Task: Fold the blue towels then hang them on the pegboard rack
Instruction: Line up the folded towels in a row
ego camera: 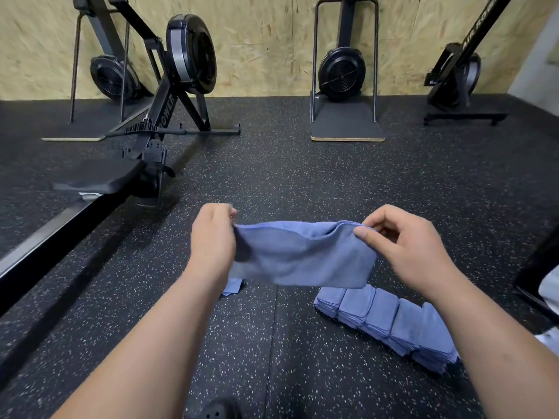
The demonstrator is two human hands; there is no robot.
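Note:
A blue towel, doubled over, hangs stretched between both hands above the speckled black floor. My left hand grips its left end. My right hand pinches the upper right corner between thumb and fingers. Below my right forearm a row of several folded blue towels lies on the floor. A small piece of another blue towel shows on the floor under my left wrist, mostly hidden. No pegboard rack is in view.
A rowing machine runs from the far wall to the left foreground. Another rower stands upright on a board at the back, and a third at the back right. A dark object sits at the right edge.

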